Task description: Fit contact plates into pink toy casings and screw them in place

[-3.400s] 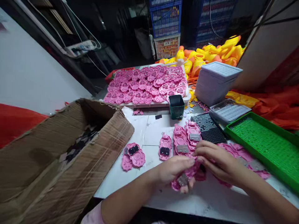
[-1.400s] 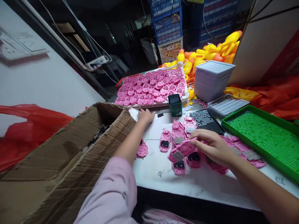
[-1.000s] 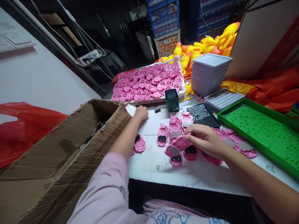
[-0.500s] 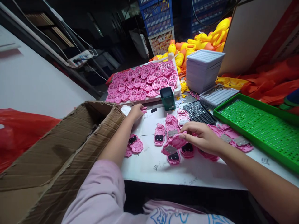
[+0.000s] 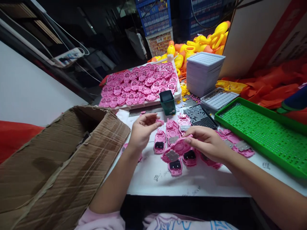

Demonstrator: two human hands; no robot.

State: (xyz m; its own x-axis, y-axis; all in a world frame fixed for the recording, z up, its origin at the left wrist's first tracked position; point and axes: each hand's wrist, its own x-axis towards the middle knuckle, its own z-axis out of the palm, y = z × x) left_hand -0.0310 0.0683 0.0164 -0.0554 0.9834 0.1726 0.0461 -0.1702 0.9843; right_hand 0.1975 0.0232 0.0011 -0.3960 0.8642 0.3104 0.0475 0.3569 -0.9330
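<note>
Between the thumb and fingers of my left hand (image 5: 144,129) is a small pink piece (image 5: 160,121), held above the white work surface. My right hand (image 5: 203,141) grips a pink plastic shell (image 5: 180,146) with a silvery plate on it, tilted over other parts. Beneath and around it lie several pink shells, some with black covers (image 5: 175,164), others with silvery plates. One pink shell with a black cover (image 5: 159,143) lies between the two hands. More pink parts are partly hidden behind my left forearm.
A cardboard box (image 5: 96,166) stands at the left. Behind are a tray of pink parts (image 5: 177,95) and a dark green cup (image 5: 168,107). At right are a black grid tray (image 5: 200,115), stacked white trays (image 5: 203,75) and a green tray (image 5: 263,137).
My left hand has come back from near the pink tray toward my right hand, carrying the small pink piece. My right hand still holds the shell. The view has shifted slightly.
</note>
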